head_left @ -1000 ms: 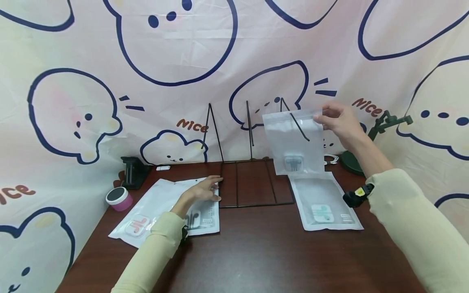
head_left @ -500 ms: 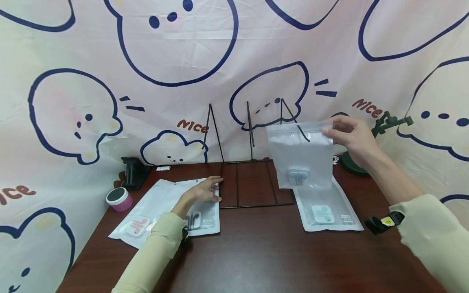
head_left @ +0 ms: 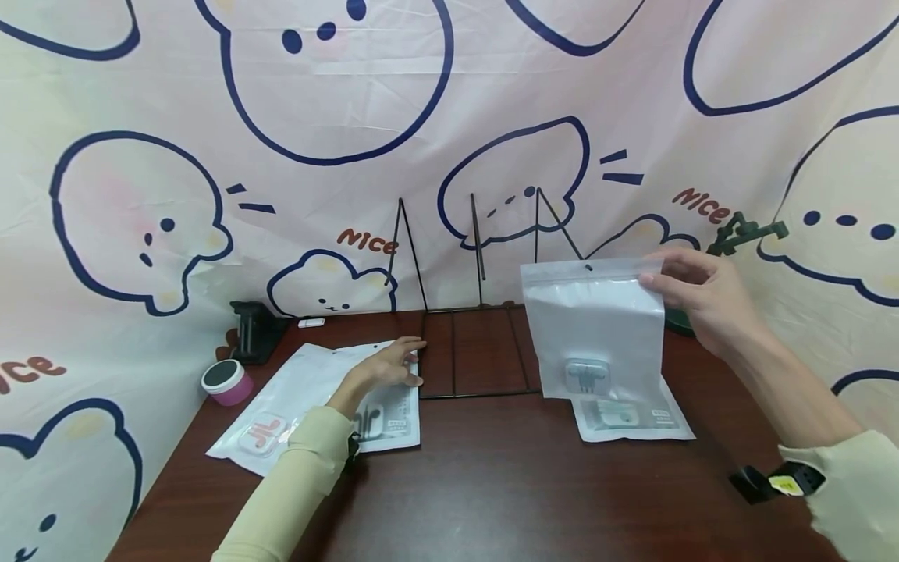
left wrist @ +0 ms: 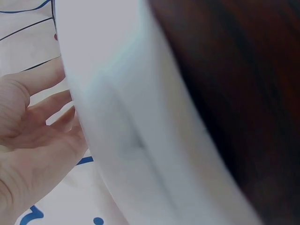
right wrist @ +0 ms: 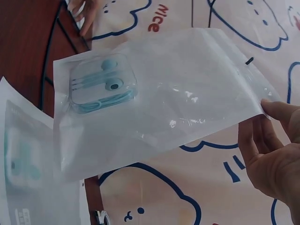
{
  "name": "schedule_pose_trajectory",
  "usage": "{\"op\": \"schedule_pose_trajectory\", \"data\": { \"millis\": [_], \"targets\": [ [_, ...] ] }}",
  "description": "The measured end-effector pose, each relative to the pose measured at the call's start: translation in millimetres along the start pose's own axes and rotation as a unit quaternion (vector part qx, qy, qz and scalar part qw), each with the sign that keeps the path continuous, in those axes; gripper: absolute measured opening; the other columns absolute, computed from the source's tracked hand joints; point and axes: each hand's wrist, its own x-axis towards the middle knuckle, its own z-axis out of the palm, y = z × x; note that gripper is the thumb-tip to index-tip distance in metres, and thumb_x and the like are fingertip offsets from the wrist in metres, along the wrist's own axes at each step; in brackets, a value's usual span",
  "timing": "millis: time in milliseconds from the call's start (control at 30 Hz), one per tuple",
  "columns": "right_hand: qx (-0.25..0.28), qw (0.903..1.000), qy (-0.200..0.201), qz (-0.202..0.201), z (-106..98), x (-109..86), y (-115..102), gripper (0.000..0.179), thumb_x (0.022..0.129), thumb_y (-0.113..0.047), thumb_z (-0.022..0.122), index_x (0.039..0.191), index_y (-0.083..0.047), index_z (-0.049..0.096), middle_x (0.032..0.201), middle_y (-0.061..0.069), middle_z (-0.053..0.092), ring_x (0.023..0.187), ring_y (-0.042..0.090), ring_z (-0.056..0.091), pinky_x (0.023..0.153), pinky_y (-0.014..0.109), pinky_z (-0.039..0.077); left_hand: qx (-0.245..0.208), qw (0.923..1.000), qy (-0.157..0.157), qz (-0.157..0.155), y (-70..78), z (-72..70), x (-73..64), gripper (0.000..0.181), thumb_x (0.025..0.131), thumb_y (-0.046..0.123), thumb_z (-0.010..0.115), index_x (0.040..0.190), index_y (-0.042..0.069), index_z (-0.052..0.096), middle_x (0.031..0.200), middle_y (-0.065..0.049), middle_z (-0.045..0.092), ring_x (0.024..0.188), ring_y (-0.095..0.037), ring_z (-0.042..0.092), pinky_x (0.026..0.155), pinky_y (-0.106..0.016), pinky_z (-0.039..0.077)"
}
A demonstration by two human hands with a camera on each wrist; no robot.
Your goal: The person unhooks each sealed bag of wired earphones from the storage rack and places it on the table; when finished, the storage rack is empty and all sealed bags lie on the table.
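My right hand pinches the top right corner of a translucent zip bag that holds light blue earphones in a clear case. At the bag's top edge, the tip of a black rack prong shows through. My left hand lies over white bags on the table, fingers reaching the left side of the black wire rack. In the left wrist view, a blurred white bag covers its fingertips. Another earphone bag lies partly under the held one.
A pink jar and a black stand are at the left. Upright prongs of the rack rise at the back. A dark green stand stands at the back right, before a printed cloth.
My right hand has drawn the bag down and to the right, towards me. The prong, which stuck out well in front of the bag, now barely shows its tip. The left hand stays put.
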Motion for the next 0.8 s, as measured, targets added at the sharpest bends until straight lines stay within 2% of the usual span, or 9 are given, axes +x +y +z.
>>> {"op": "schedule_pose_trajectory", "data": {
  "millis": [300,400,600,800],
  "targets": [
    [0.037,0.9988,-0.01,-0.029,-17,-21.5,-3,0.024,0.098,0.0,0.069,0.121,-0.003,0.074,0.109,0.0,0.074,0.093,0.016,0.067,0.074,0.022,0.059,0.003,1.0,0.0,0.0,0.1,-2.2,-0.8,0.078,0.092,0.001,0.075,0.159,-0.002,0.036,0.167,-0.021,0.025,0.137,-0.037,0.051,0.109,-0.046,0.047],
    [0.044,0.9987,-0.01,-0.022,-29,-27.5,2,0.026,0.1,0.001,0.065,0.125,-0.004,0.072,0.113,0.001,0.073,0.095,0.016,0.067,0.074,0.024,0.059,0.0,1.0,0.0,-0.002,0.4,-2.7,-1.4,0.078,0.092,0.001,0.075,0.159,-0.002,0.035,0.167,-0.022,0.025,0.138,-0.037,0.05,0.109,-0.047,0.047],
    [0.054,0.9977,0.034,0.022,-67,-42.6,22,0.032,0.102,-0.002,0.063,0.13,-0.014,0.072,0.117,-0.008,0.073,0.091,0.01,0.072,0.068,0.027,0.062,0.002,1.0,0.0,-0.002,2.4,-2.6,-1.3,0.078,0.092,0.002,0.075,0.159,-0.002,0.036,0.167,-0.022,0.024,0.139,-0.038,0.049,0.114,-0.049,0.043],
    [0.073,0.9958,0.053,0.015,-115,-56.7,43,0.032,0.103,0.001,0.058,0.127,-0.015,0.072,0.113,-0.012,0.073,0.084,0.007,0.072,0.06,0.028,0.062,-0.002,1.0,-0.004,-0.002,-0.1,-2.3,0.6,0.078,0.093,0.001,0.074,0.16,-0.002,0.034,0.168,-0.021,0.023,0.141,-0.038,0.048,0.116,-0.05,0.04]
  ]
}}
